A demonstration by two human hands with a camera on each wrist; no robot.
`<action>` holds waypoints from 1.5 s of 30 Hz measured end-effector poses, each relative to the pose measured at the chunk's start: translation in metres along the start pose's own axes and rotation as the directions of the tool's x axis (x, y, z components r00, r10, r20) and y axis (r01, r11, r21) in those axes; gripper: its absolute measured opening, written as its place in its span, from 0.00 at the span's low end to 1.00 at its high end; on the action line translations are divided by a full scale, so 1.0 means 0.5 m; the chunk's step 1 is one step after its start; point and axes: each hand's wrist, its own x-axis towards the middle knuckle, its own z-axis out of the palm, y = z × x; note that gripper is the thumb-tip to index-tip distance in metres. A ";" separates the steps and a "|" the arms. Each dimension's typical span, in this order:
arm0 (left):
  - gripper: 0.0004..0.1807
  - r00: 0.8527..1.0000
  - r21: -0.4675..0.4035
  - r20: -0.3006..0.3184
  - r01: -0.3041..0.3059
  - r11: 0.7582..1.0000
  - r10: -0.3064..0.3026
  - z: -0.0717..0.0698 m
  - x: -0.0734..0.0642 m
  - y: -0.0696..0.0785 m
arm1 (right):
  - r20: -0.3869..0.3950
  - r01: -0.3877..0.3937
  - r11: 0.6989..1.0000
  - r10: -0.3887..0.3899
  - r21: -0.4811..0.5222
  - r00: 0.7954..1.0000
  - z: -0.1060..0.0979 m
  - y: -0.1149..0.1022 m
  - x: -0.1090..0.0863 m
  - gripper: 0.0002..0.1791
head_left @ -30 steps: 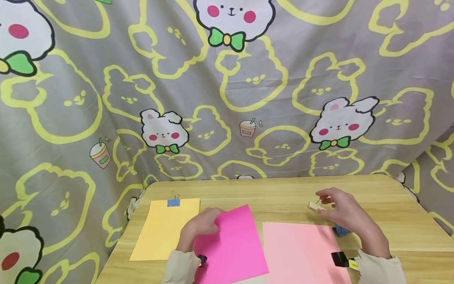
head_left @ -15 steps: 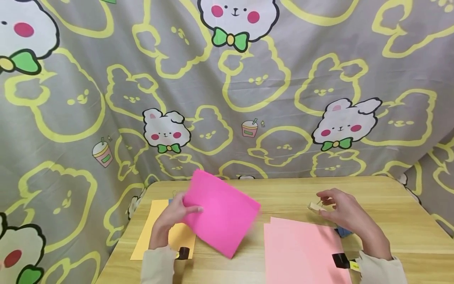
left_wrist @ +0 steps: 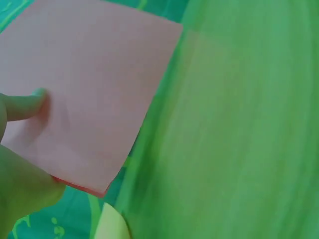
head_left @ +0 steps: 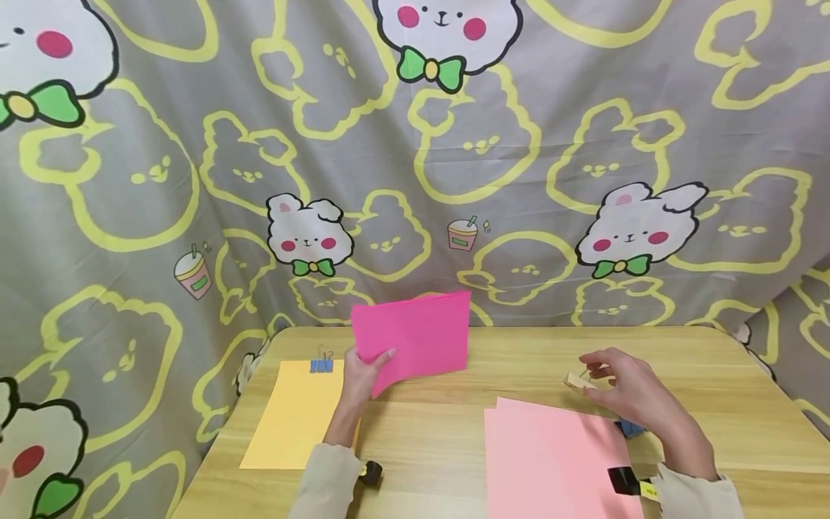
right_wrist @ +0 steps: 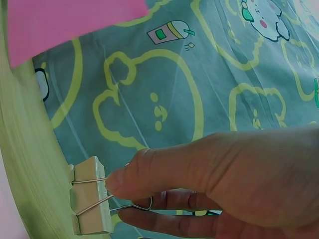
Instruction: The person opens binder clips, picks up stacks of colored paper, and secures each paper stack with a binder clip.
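My left hand (head_left: pixel 359 378) holds bright pink paper (head_left: pixel 421 335) raised above the far part of the table, its thumb across the near face. In the left wrist view the thumb presses on the broad face of the pink paper (left_wrist: pixel 94 79); the other fingers are hidden behind it. My right hand (head_left: pixel 632 382) pinches a cream binder clip (head_left: pixel 577 380) by its wire handles, over the table's right side. In the right wrist view the thumb lies on one wire of the binder clip (right_wrist: pixel 92 199), with fingers around the other.
Yellow paper (head_left: pixel 292 418) lies at the left with a blue binder clip (head_left: pixel 321 365) on its top edge. Light pink sheets (head_left: pixel 558 461), slightly offset, lie at front right. Another blue clip (head_left: pixel 630 428) sits beside them, partly behind my right arm. A patterned curtain (head_left: pixel 506 166) hangs behind the table.
My left hand has lifted the bright pink paper off the table and swung it upright toward the back. The light pink sheets are more exposed. The right hand keeps its hold on the cream clip.
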 end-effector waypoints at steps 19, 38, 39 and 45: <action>0.16 0.993 0.014 0.111 0.031 0.999 -0.032 -0.002 -0.002 -0.024 | 0.008 0.002 1.000 -0.002 0.015 1.000 -0.002 -0.001 -0.002 0.27; 0.15 0.993 0.029 0.121 -0.003 1.000 0.000 0.003 -0.004 -0.018 | 0.020 0.016 1.000 -0.016 0.007 1.000 -0.003 0.001 0.002 0.27; 0.15 0.993 0.033 0.121 -0.002 0.999 -0.002 0.003 -0.004 -0.018 | 0.022 0.013 1.000 -0.013 0.005 1.000 -0.003 0.001 0.002 0.27; 0.14 0.993 0.064 0.111 -0.037 0.997 0.029 0.007 -0.005 -0.016 | 0.040 -0.049 0.999 0.049 -0.002 0.998 -0.005 -0.002 0.005 0.29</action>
